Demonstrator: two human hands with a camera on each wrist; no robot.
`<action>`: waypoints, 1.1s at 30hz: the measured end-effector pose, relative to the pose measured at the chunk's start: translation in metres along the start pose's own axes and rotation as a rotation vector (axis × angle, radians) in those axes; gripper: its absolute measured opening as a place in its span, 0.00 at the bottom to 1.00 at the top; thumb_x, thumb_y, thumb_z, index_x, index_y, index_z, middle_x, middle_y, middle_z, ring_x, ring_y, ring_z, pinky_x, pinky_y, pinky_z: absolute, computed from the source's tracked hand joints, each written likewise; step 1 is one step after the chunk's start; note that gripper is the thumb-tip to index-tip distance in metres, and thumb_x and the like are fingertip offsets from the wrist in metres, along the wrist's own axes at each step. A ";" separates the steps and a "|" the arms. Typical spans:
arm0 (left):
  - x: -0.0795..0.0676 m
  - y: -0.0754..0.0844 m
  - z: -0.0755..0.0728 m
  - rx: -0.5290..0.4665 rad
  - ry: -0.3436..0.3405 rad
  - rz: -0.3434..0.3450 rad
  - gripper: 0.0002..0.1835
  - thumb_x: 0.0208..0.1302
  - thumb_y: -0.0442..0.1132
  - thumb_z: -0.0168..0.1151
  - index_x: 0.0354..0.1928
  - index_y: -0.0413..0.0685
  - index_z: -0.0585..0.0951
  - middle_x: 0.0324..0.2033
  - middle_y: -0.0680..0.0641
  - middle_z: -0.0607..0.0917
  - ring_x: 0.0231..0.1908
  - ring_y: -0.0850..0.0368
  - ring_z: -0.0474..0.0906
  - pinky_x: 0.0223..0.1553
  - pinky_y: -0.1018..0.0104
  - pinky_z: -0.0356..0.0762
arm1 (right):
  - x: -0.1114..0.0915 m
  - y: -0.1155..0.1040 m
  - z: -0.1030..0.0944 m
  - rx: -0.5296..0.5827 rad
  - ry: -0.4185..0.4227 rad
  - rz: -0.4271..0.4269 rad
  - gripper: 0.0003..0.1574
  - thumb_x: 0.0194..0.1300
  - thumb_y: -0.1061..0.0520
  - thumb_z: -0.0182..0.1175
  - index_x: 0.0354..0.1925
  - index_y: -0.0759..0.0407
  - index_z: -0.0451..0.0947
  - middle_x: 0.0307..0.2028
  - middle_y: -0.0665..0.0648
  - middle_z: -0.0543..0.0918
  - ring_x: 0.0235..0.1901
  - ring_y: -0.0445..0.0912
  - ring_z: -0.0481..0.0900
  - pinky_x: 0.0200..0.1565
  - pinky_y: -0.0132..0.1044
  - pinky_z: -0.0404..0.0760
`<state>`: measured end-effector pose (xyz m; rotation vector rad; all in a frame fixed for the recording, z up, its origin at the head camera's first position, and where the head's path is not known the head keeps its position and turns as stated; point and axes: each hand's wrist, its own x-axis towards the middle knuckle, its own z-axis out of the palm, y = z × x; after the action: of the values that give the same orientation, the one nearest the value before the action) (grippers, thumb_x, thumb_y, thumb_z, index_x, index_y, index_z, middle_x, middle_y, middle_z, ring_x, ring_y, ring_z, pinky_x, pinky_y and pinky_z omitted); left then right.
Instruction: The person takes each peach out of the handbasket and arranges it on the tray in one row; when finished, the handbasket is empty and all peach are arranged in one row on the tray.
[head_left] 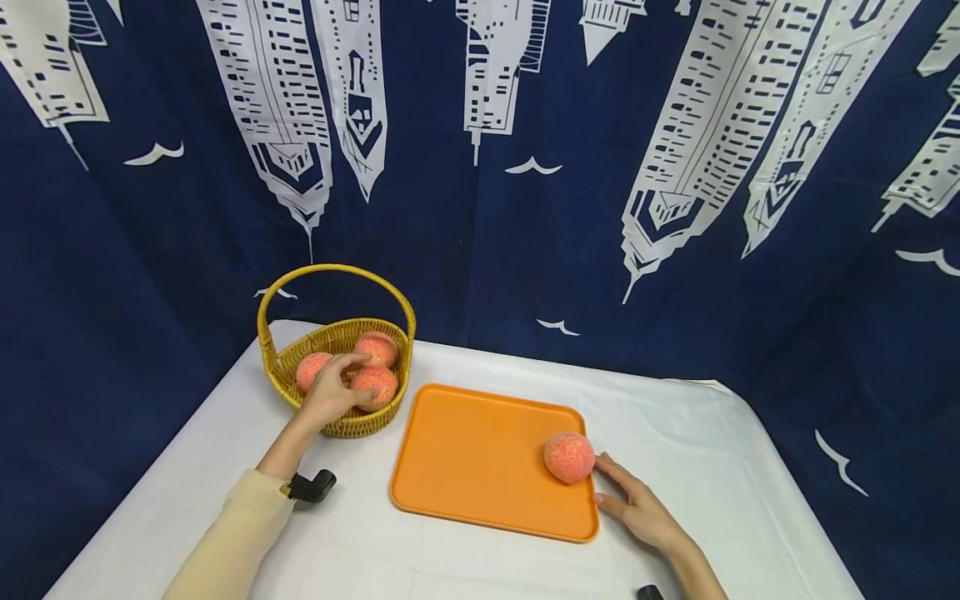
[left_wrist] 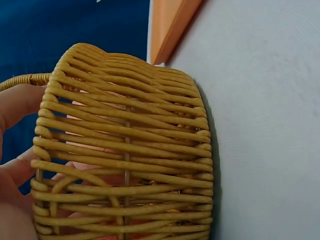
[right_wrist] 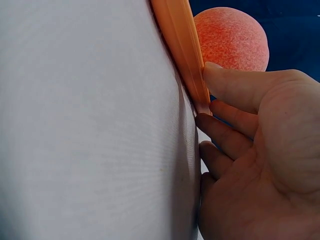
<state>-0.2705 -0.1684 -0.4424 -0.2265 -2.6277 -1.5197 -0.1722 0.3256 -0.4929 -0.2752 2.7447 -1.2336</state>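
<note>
A yellow wicker basket with a tall handle holds a left peach, a back peach and a front peach. Inside the basket, my left hand has its thumb and fingers curved round the front peach. In the left wrist view the woven wall hides most of that grasp. One more peach sits on an orange tray, near its right edge. Beside this peach, my right hand touches the tray's right rim with thumb and fingertips, fingers spread along it.
A white cloth covers the table. Behind it hangs a dark blue curtain printed with white buildings and birds. The basket stands left of the tray, its arched handle rising over the opening. A black wrist device is on the left arm.
</note>
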 end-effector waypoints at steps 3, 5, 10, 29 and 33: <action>0.003 -0.002 0.000 -0.011 -0.017 -0.034 0.33 0.57 0.34 0.70 0.65 0.39 0.71 0.60 0.35 0.72 0.59 0.38 0.68 0.58 0.45 0.70 | 0.001 0.000 0.000 0.001 -0.004 0.001 0.37 0.64 0.53 0.63 0.69 0.59 0.66 0.73 0.68 0.58 0.73 0.62 0.52 0.69 0.63 0.50; 0.005 -0.002 0.000 -0.015 -0.032 -0.051 0.33 0.57 0.34 0.69 0.65 0.38 0.70 0.62 0.35 0.71 0.62 0.36 0.67 0.61 0.43 0.68 | 0.001 0.000 0.000 0.008 -0.005 0.004 0.38 0.64 0.54 0.63 0.69 0.60 0.66 0.73 0.69 0.58 0.73 0.63 0.51 0.69 0.63 0.50; 0.008 -0.003 0.003 -0.019 -0.050 -0.089 0.33 0.58 0.34 0.69 0.66 0.38 0.69 0.64 0.34 0.70 0.64 0.36 0.66 0.63 0.42 0.66 | 0.000 0.000 0.001 0.022 -0.007 0.013 0.38 0.64 0.54 0.63 0.69 0.61 0.65 0.73 0.69 0.57 0.73 0.64 0.50 0.69 0.64 0.49; 0.014 -0.006 0.006 -0.022 -0.104 -0.155 0.37 0.57 0.37 0.70 0.68 0.39 0.66 0.67 0.29 0.65 0.67 0.31 0.62 0.65 0.37 0.63 | 0.001 0.001 0.002 -0.005 -0.006 0.019 0.39 0.64 0.52 0.63 0.70 0.59 0.65 0.73 0.67 0.57 0.74 0.62 0.51 0.69 0.60 0.50; 0.014 -0.006 0.005 -0.024 -0.105 -0.158 0.37 0.57 0.37 0.70 0.68 0.39 0.66 0.67 0.29 0.66 0.66 0.32 0.63 0.64 0.38 0.64 | 0.001 0.001 0.002 0.000 -0.011 0.018 0.39 0.64 0.52 0.63 0.70 0.60 0.65 0.73 0.68 0.56 0.74 0.62 0.50 0.69 0.60 0.49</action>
<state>-0.2852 -0.1659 -0.4482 -0.1052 -2.7687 -1.6305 -0.1731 0.3241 -0.4948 -0.2550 2.7318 -1.2247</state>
